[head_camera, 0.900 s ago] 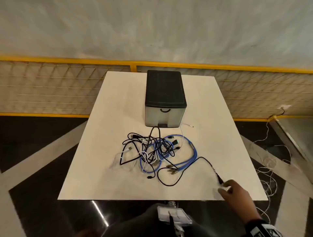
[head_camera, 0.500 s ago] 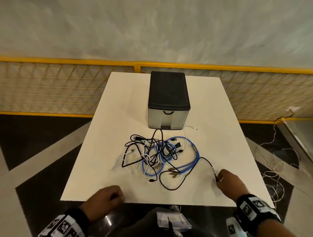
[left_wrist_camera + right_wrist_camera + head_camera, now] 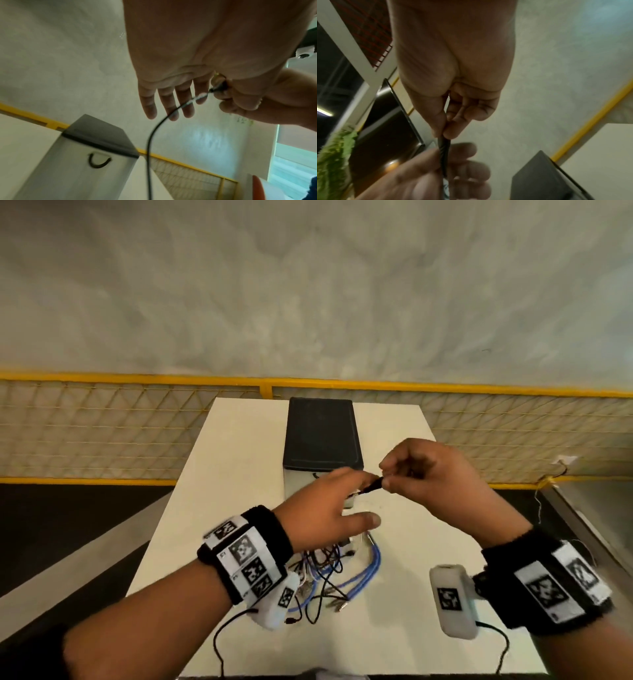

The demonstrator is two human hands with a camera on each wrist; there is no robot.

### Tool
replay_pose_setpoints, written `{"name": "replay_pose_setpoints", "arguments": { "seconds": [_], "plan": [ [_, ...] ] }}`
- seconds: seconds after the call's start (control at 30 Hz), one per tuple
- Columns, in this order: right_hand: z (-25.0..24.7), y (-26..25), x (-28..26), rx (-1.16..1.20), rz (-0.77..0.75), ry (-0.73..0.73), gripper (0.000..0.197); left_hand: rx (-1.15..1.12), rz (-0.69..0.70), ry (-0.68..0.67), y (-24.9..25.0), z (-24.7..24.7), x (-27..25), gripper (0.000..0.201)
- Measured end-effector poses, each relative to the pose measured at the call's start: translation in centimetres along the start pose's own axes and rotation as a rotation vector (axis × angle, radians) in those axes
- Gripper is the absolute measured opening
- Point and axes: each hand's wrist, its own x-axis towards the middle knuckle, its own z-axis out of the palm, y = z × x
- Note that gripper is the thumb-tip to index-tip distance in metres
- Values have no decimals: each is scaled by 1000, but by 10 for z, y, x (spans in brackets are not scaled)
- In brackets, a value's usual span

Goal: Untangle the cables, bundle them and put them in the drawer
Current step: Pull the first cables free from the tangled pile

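Observation:
A tangle of black, blue and white cables (image 3: 329, 570) lies on the white table (image 3: 239, 474), partly hidden by my left wrist. Behind it stands the drawer box (image 3: 320, 433) with a black top and a grey front, its drawer closed (image 3: 96, 159). My right hand (image 3: 383, 482) is raised above the table and pinches the plug end of the black cable (image 3: 371, 485) between thumb and forefinger (image 3: 443, 134). My left hand (image 3: 359, 498) hovers just left of it with straight fingers (image 3: 169, 108). The black cable (image 3: 154, 129) hangs down across those fingers.
A yellow rail with wire mesh (image 3: 102, 422) runs behind the table against a grey wall. Thin loose wires (image 3: 548, 484) trail on the floor at the right. Black cords from the wrist cameras (image 3: 219, 642) hang over the table's near edge.
Both hands rose from the table's near edge. The right hand lifted the black cable's end off the table, and the left hand came up beside it. The head camera moved closer.

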Motion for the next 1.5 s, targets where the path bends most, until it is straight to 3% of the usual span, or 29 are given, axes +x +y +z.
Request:
{"name": "replay_pose_setpoints", "arguments": {
  "seconds": [0.07, 0.17, 0.23, 0.33, 0.4, 0.43, 0.47, 0.63, 0.8, 0.9, 0.97, 1.03, 1.1, 1.17, 1.3, 1.4, 1.5],
  "plan": [
    [2, -12, 9, 131, -46, 23, 29, -30, 44, 69, 15, -7, 10, 19],
    [10, -5, 13, 370, -35, 165, 40, -337, -23, 172, 24, -14, 12, 19],
    [22, 12, 8, 545, 44, 148, 51, -516, -56, 259, 24, -20, 7, 21],
    [61, 24, -3, 524, 117, -186, 50, -730, -106, 328, 28, -25, -2, 23],
    [92, 18, -5, 433, 94, -430, 26, -851, -150, 349, 35, -26, -10, 25],
    [104, 14, -4, 387, 84, -493, 16, -908, -155, 357, 38, -27, -14, 26],
    [114, 13, -3, 341, 91, -502, 18, -960, -155, 361, 41, -30, -21, 26],
    [125, 47, 7, 145, 191, -258, 26, -984, -112, 437, 37, -71, -64, 24],
    [92, 97, -2, 136, 440, 28, 18, -663, -243, 879, -18, -155, -134, 28],
    [90, 95, -4, 121, 410, 24, 19, -424, -277, 1077, -47, -183, -165, 25],
    [99, 77, -2, 98, 326, -3, 18, -135, -266, 1006, -49, -170, -159, 24],
    [107, 57, 4, 52, 231, -15, 17, 68, -229, 739, -33, -133, -135, 18],
    [114, 38, 11, -45, 130, -37, 19, 93, -189, 469, -17, -86, -106, 12],
    [114, 22, 13, -106, 18, -58, 16, 120, -159, 311, -7, -45, -80, 26],
    [99, 18, 15, -106, -85, -72, 11, 98, -141, 334, -5, -20, -51, 33],
    [87, 14, 12, -164, -134, -144, 7, 152, -102, 342, -14, -26, -47, 53],
    [86, 9, 13, -141, -153, -162, 25, 263, -64, 260, -21, -34, -44, 40]
  ]
}}
